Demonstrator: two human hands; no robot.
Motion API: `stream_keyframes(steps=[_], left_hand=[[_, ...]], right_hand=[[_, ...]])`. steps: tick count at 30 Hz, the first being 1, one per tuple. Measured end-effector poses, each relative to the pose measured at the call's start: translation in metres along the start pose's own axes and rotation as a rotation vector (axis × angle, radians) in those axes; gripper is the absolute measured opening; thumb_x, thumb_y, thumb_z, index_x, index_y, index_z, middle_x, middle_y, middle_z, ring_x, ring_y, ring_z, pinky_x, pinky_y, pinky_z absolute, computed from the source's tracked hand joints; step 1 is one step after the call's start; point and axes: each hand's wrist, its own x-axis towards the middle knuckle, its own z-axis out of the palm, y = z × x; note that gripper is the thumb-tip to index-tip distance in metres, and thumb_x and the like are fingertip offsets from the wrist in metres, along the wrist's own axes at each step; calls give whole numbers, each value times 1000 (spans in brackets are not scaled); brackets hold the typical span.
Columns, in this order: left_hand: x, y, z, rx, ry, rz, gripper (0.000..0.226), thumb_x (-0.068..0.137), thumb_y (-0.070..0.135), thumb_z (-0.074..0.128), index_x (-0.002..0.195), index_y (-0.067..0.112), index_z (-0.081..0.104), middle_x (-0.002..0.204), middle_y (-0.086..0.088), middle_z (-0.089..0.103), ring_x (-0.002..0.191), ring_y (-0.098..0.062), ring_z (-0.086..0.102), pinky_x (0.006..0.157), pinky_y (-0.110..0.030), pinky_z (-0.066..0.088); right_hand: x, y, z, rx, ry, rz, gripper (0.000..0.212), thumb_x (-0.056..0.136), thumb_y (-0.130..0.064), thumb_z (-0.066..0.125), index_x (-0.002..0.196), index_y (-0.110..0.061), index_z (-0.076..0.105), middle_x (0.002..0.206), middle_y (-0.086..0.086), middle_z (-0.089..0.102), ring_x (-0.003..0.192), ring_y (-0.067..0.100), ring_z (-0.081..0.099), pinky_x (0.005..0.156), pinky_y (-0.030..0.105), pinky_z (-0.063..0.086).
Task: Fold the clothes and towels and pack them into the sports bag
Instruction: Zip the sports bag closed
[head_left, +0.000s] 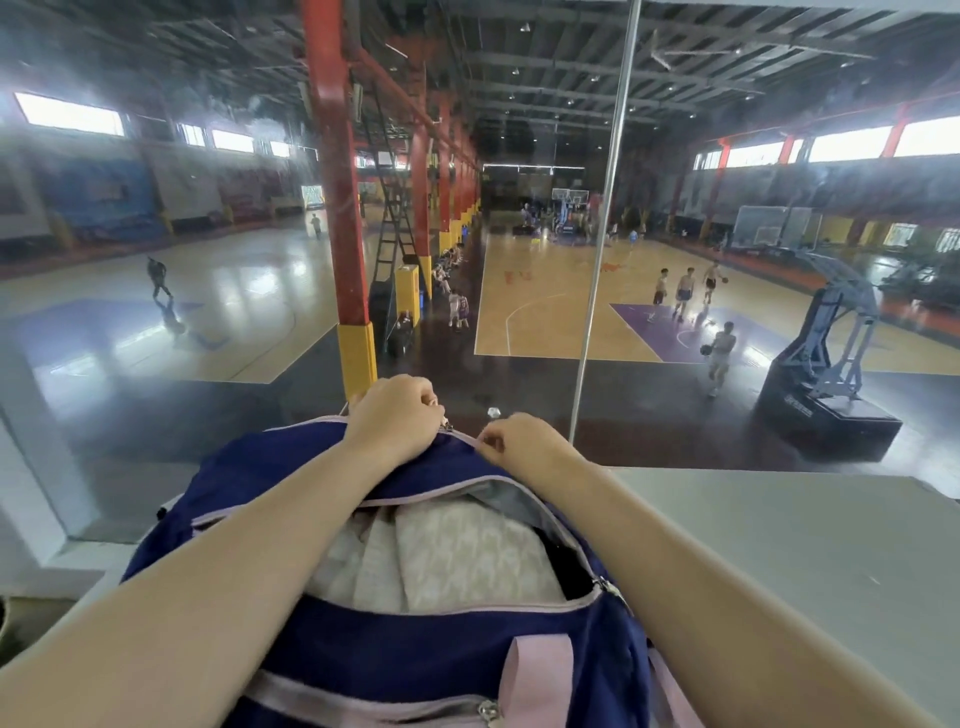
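item: navy blue fabric sports bag with pale pink trim and straps, standing on a pale grey surface beside a large glass window, centre of view, nearest the person. main zip open along most of its length; mouth gapes. contents: folded white patterned towels or clothes, stacked inside, filling the opening, with a dark item just to their right against the bag wall. left hand: at the far end of the bag, grip closed on the zip pull there. right hand: just beside the left, grip pinched on the pink zip edge of the bag. both forearms extend over the bag. small metal zip pull on a lower front pocket. beyond the glass: indoor basketball courts with players.
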Motion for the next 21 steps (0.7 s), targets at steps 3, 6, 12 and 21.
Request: stream_keyframes(steps=[3, 6, 12, 21], left_hand=[[-1, -21, -8, 43, 103, -3, 17, 91, 25, 54, 83, 20, 68, 106, 4, 68, 101, -23, 57, 93, -42, 36], [-1, -60, -25, 60, 164, -142, 22, 91, 22, 52, 98, 15, 71, 110, -5, 67, 106, -30, 57, 95, -44, 38], [9, -198, -49, -44, 6, -509, 26, 69, 36, 59, 80, 14, 67, 98, -13, 69, 92, -36, 63, 87, -48, 51], [-35, -153, -57, -33, 59, -397, 58, 92, 47, 47, 138, 12, 45, 138, -16, 52, 127, -39, 46, 104, -51, 40]], right_hand=[[8, 5, 6, -106, 14, 14, 30, 99, -31, 48, 111, -18, 72, 110, 6, 70, 106, 27, 63, 91, 41, 51], [3, 15, 3, -179, 18, 46, 30, 99, -35, 46, 110, -24, 72, 111, 2, 69, 106, 23, 62, 92, 41, 51], [1, 22, 5, -109, 18, 74, 26, 97, -34, 49, 99, -25, 73, 102, -4, 71, 97, 20, 64, 88, 39, 52], [-49, 25, -8, 230, 114, 196, 29, 96, -26, 51, 123, -21, 60, 108, -4, 65, 106, 19, 61, 89, 28, 44]])
